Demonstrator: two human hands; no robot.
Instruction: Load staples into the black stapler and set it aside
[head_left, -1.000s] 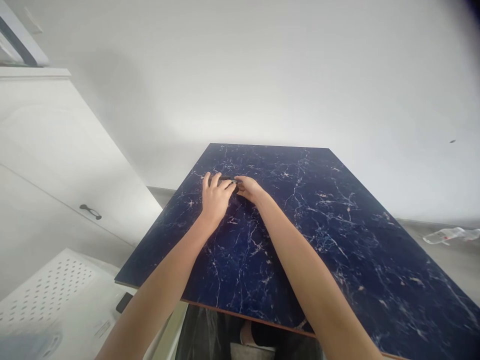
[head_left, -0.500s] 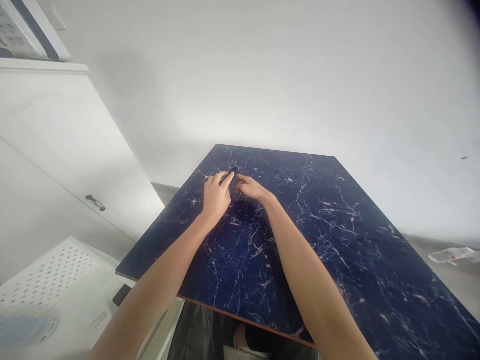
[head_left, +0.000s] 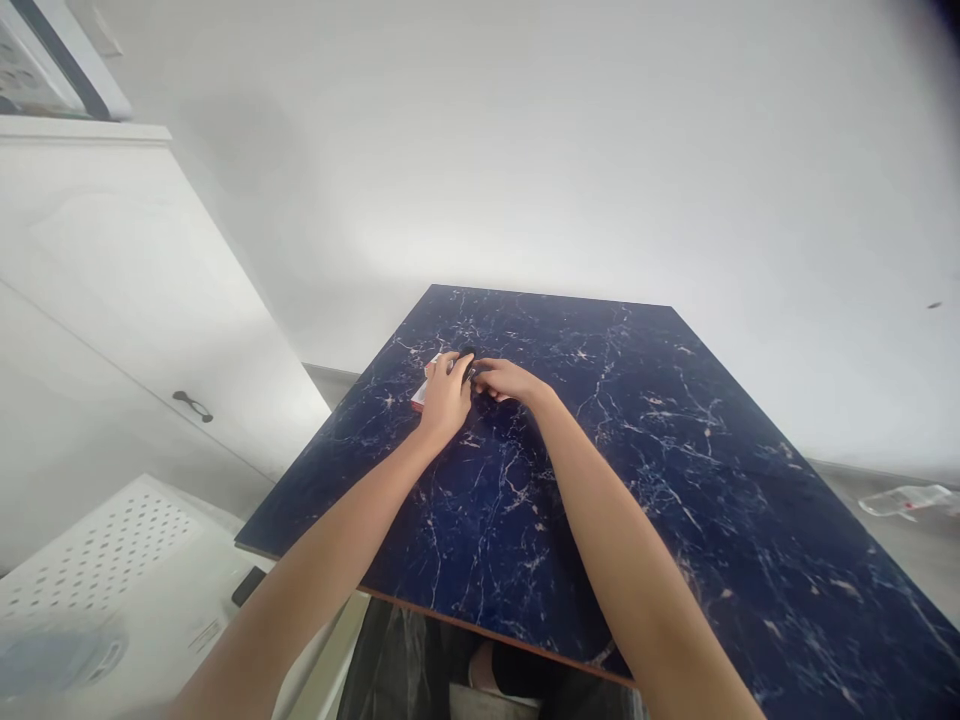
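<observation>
Your left hand (head_left: 448,398) part-curled over dark piece (head_left: 469,353) and red-white box (head_left: 418,397), far left on table (head_left: 660,430); right hand (head_left: 511,380) curled beside piece. Can't tell either grip. Piece probably light, stiff: pinch sides.

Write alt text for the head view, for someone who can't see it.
A person's left-hand grip partly covers a small red-and-white item and sits at a small black object, the right-hand grip close beside it, over a blue marbled tabletop. A white cabinet stands at left, with a pale wall behind.
</observation>
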